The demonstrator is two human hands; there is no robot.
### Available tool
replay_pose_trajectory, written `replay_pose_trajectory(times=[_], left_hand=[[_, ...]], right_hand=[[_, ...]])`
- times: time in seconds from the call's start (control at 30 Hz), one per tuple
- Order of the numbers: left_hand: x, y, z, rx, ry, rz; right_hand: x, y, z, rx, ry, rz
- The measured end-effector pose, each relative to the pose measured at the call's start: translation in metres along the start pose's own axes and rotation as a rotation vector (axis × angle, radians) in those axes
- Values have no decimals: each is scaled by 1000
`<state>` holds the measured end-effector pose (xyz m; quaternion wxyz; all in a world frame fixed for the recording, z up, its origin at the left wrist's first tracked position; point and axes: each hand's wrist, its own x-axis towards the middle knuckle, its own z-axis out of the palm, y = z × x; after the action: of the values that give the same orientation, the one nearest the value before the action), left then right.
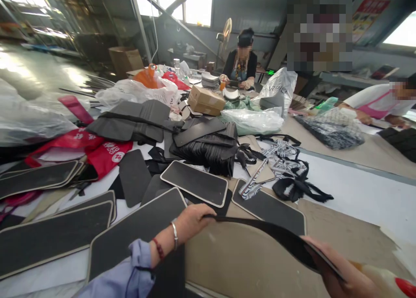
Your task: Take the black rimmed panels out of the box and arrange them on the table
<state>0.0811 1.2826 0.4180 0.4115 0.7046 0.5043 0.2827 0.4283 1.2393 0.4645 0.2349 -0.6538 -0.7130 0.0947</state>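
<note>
A thin, dark, flexible panel (276, 229) is stretched between my two hands, seen nearly edge-on and bowed downward towards the right. My left hand (196, 222) pinches its left end between thumb and fingers. At its other end my right hand (341, 263) grips the panel, with part of that hand cut off by the frame's lower edge. Below the panel lies a tan board surface (240, 259). Close by my left hand are flat black panels with pale borders, one (195, 183) just beyond it and another (139, 228) under my forearm.
A stack of black pieces (208, 146) stands mid-table beside a cardboard box (206, 100). Patterned and black straps (282, 163) lie tangled to the right. A red-capped bottle (403, 285) is at the lower right corner. Two co-workers (242, 68) work across the table.
</note>
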Motion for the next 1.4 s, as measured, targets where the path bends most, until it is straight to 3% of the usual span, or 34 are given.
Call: replay_pose_trajectory(times=[0.1,0.2,0.27,0.37,0.47,0.53,0.7,1.13,1.3,1.4], left_hand=[[-2,-11,-58,-236,160,-275],[6,-23,-109,-533,372,-395],[16,-36,-135,-609,473,-452],[32,-66,-157,-511,551,-526],[45,-100,-162,-251,538,-575],[51,-119,-160,-113,504,-595],[59,-145,-154,44,432,-625],[64,-151,-157,247,324,-642],[63,-147,-158,290,313,-638],[63,-147,-158,311,309,-624]], right_hand=[[44,-44,34,192,-90,180],[81,-90,81,444,-178,293],[100,-115,112,608,-234,327],[119,-133,151,721,-279,311],[126,-129,175,496,-349,251],[122,-118,185,293,-415,286],[100,-92,201,82,-447,403],[83,-105,215,-228,-426,382],[67,-91,215,-172,-291,162],[54,-80,218,-236,-291,5]])
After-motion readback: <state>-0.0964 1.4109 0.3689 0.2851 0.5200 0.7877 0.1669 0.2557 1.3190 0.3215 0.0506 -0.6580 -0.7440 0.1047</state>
